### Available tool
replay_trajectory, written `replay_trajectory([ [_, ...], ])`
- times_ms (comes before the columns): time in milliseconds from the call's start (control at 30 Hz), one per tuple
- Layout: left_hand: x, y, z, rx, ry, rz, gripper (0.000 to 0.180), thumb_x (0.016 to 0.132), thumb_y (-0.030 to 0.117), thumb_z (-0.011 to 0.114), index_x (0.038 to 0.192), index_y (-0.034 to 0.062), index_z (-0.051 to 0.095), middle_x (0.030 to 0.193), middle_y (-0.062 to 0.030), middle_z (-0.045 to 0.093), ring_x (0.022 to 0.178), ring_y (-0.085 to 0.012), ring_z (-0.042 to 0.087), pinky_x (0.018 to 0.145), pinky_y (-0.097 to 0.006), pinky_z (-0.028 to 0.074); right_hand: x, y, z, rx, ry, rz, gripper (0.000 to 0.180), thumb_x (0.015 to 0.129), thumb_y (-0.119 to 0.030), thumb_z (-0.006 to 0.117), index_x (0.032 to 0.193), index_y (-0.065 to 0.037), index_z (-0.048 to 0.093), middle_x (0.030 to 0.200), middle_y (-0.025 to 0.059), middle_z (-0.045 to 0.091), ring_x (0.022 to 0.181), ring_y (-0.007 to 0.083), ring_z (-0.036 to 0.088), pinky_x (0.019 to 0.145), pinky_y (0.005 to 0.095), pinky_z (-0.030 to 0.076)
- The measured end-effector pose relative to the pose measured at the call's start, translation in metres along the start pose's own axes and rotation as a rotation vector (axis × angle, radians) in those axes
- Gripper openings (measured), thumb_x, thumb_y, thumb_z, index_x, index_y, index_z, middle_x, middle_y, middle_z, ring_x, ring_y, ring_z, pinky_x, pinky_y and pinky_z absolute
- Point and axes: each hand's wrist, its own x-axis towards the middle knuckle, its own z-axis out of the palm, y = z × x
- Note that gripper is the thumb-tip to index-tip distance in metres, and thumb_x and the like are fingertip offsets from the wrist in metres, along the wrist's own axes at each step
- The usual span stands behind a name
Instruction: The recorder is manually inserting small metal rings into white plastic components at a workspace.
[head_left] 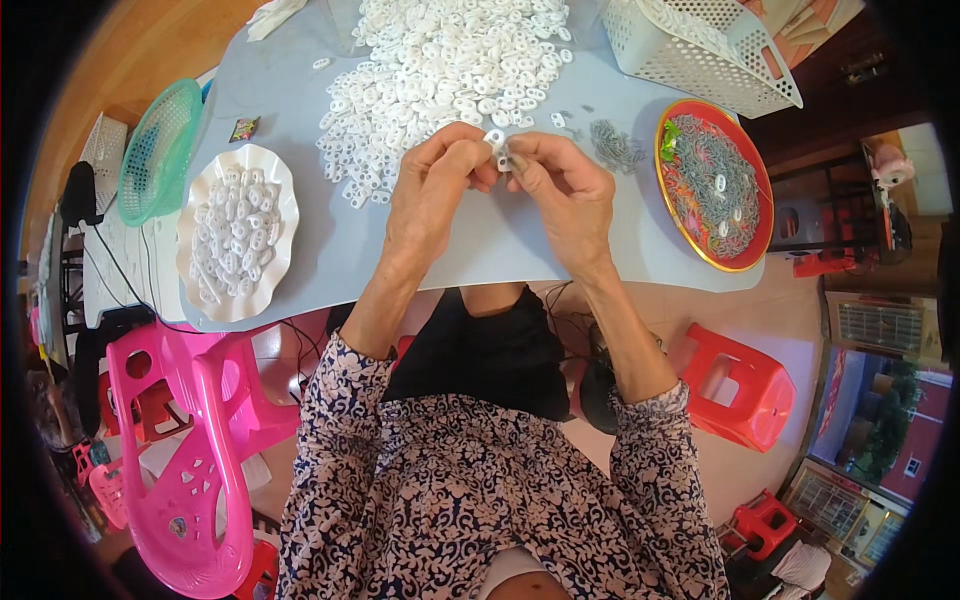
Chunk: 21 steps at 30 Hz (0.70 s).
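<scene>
My left hand (430, 190) and my right hand (568, 190) meet over the table, fingertips pinched together. Between them they grip a small white oval plastic piece with holes (495, 137). My fingers cover its lower part, so I cannot make out whether a smaller part is held with it. Just beyond my hands spreads a large heap of similar white pieces (440, 75). A small pile of thin grey metal parts, seemingly screws (614, 146), lies to the right of my right hand.
At left, a scalloped white plate (284, 190) holds more white pieces, near a green mesh basket (135, 170). At right are a red gold-rimmed tray (764, 205) of grey parts and a white perforated basket (690, 85). Below stand a pink chair (235, 480) and red stool (770, 400).
</scene>
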Motion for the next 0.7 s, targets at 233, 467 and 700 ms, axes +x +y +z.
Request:
replay_trajectory([
  [233,-0.002,0.004,-0.004,0.087,-0.036,0.007,0.016,0.082,0.016,0.053,0.079,0.0017,0.060,0.064,-0.0003,0.052,0.064,-0.0080,0.048,0.062,-0.022,0.039,0.000,0.000,0.001,0.030,-0.075,0.009,0.013,0.085,0.002,0.060,0.097,0.001,0.055,0.083,0.0028,0.060,0.074,0.0075,0.056,0.066,0.0210,0.048],
  [467,-0.002,0.018,-0.010,0.390,-0.093,0.034,0.016,0.082,0.016,0.052,0.072,0.0033,0.057,0.062,0.0025,0.049,0.062,-0.0056,0.043,0.058,-0.022,0.035,-0.001,0.001,0.000,0.037,-0.124,0.007,0.016,0.084,0.004,0.058,0.099,0.002,0.054,0.085,0.0030,0.059,0.077,0.0075,0.055,0.071,0.0213,0.046],
  [700,0.002,0.015,-0.019,0.462,-0.197,0.092,0.018,0.083,0.015,0.050,0.069,0.0043,0.052,0.061,0.0043,0.045,0.059,-0.0047,0.038,0.053,-0.022,0.031,-0.002,-0.002,0.001,-0.003,-0.147,0.010,0.019,0.083,0.006,0.057,0.101,0.002,0.052,0.085,0.0030,0.058,0.079,0.0077,0.055,0.073,0.0220,0.046],
])
